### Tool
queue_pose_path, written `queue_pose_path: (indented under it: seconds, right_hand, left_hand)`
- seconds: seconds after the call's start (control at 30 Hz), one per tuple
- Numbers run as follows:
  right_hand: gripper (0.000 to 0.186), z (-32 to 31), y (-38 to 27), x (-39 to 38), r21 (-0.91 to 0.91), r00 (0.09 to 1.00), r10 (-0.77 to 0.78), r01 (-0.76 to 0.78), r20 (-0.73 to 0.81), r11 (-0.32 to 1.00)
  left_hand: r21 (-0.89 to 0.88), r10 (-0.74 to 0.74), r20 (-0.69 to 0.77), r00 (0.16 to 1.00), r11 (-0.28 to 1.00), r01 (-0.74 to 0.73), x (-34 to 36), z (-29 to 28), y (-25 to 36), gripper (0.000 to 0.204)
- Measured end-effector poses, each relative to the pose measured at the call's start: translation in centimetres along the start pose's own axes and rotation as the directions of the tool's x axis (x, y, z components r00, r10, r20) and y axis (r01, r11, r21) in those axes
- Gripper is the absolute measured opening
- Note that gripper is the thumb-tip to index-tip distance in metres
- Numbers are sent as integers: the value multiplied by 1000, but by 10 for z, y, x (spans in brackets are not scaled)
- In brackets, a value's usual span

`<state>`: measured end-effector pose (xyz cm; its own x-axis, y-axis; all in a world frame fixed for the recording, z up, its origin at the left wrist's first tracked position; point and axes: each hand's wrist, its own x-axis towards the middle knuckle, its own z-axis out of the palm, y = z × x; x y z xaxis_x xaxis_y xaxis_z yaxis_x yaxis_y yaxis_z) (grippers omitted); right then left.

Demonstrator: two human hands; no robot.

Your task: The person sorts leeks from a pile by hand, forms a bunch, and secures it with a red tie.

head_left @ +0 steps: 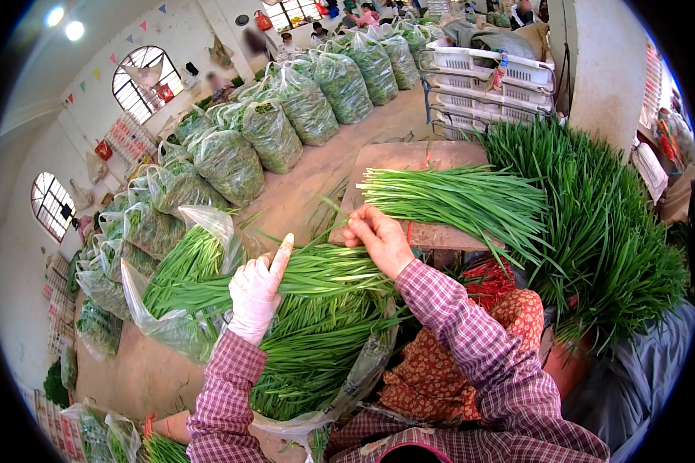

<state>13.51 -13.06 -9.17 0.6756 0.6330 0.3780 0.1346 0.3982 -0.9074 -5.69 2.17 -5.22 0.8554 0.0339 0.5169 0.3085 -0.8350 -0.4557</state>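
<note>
My left hand (256, 292), in a pale glove or wrap, grips a loose bunch of long green leaves (316, 270), index finger raised. My right hand (374, 235) pinches a thin green blade (332, 207) above the bunch's right end. Beneath them lies an open plastic bag of greens (309, 359); another open bag (181, 270) is at the left. A neat bunch with pale stem ends (448, 201) rests on a wooden board (378, 154), just beyond my right hand. Red ties (488, 282) sit below the board.
A large upright heap of greens (602, 231) stands at the right. Rows of filled clear bags (270, 135) line the floor beyond. Stacked white plastic crates (486, 89) stand by a pillar (602, 85). Several people (363, 17) are at the back.
</note>
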Motion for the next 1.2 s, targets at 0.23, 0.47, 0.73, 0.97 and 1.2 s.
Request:
queue_pose_path:
  seconds: [0.23,0.47,0.73,0.97,1.2]
  right_hand:
    - [7,-46,7,18,412,959,284,-259,1,873]
    - [34,-114,17,1,-697,993,116,-61,31,714]
    - [109,-45,-16,1,-476,925,159,27,346,879]
    - [47,-41,-4,5,-212,894,317,-259,317,942]
    - [64,-101,-9,-4,-689,951,237,-35,200,724]
  left_hand:
    - [-180,-149,99,984,970,165,-6,5,-19,90]
    - [-782,-442,250,861,433,449,-25,32,-51,56]
    - [-781,-385,404,830,328,532,2,19,-31,59]
    - [-597,-83,796,600,-278,753,14,-7,-21,54]
    - [-545,3,816,579,-332,770,-5,-2,-30,34]
